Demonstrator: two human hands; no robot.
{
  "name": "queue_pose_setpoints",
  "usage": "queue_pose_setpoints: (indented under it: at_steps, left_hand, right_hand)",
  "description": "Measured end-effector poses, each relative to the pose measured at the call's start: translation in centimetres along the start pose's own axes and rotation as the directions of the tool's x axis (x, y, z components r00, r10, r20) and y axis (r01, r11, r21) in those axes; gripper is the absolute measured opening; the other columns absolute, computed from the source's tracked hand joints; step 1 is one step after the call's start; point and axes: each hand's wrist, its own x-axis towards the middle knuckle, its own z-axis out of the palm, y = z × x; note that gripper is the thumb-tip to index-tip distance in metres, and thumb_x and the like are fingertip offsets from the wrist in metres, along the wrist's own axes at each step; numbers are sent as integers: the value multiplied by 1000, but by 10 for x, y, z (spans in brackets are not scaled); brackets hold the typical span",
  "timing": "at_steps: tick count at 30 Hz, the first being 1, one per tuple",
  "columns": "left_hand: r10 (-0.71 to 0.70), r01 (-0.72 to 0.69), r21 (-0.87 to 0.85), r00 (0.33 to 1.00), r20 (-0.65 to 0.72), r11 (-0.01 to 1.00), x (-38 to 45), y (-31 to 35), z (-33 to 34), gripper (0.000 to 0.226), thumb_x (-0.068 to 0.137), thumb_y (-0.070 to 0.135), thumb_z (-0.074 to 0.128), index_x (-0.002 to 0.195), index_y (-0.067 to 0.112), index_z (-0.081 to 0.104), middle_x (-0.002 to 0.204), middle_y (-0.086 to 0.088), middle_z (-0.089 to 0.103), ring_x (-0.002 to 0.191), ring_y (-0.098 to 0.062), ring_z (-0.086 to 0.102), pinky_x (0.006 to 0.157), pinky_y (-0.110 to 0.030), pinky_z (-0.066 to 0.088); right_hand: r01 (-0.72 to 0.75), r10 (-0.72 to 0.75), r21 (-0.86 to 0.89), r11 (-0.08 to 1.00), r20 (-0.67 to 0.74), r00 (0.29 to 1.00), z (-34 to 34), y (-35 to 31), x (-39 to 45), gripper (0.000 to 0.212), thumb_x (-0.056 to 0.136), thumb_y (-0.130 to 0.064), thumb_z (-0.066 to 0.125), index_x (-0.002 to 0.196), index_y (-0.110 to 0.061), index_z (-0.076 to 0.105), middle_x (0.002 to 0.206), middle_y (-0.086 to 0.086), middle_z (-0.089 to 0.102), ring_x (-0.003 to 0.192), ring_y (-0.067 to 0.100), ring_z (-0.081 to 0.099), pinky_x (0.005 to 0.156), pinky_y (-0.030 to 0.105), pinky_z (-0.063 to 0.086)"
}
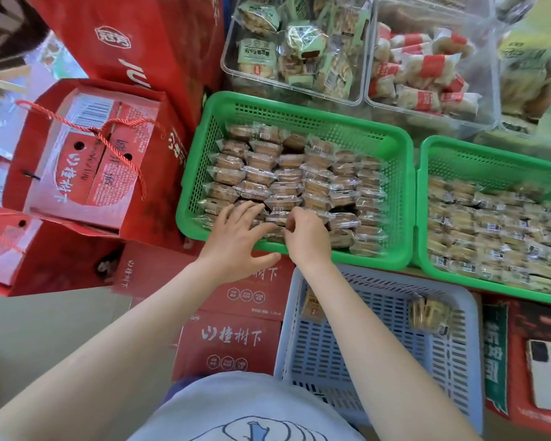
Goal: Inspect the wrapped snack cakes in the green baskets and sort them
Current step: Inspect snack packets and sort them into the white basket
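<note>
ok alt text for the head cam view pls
A person's left hand lies spread on wrapped snack cakes in a green basket while the right hand pinches one wrapper. A second green basket sits right, a pale basket nearer.

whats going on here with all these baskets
A person is going through wrapped snack cakes in the left green basket, which is packed with rows of them. The left hand rests spread, fingers straight, on the near cakes, while the right hand pinches one cake's wrapper. A second green basket to the right is also full. The pale basket nearest the person holds only a couple of packets so far.
</note>
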Motion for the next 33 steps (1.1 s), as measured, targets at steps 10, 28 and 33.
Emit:
queue_pose_setpoints:
  at_steps: [10, 28, 33]
  left_hand:
    - [52, -50, 70, 998, -31, 996, -1, -1, 9, 60, 92, 74, 33, 142, 46, 50, 170, -1, 10, 155, -25, 4, 124, -51, 2]
    - [18, -20, 52, 999, 38, 998, -1, 3, 0, 59, 91, 75, 27, 137, 49, 54, 169, 0, 15, 156, -25, 4, 124, -51, 1]
    - [18, -22, 56, 998, 61, 998, -2, 6, -4, 58, 92, 74, 29, 137, 48, 54, 168, 0, 17, 155, -25, 6, 124, -50, 1]
  right_hand:
    - [142, -152, -132, 981, -65, 986, -9, 8, 19, 15, 93, -15, 62, 108, -14, 66, 109, 9, 58, 107, 30, 53, 78, 40, 47]
    - [137, -160, -344, 929, -41, 986, -6, 1, 15, 25, 94, 5, 45, 116, -5, 53, 110, 17, 58, 99, 32, 53, 69, 33, 36]
    - [123, -120, -190, 974, 30, 992, -18, -5, 12, 36, 94, 6, 39, 124, -12, 42, 106, 17, 51, 75, 31, 47, 53, 32, 30]
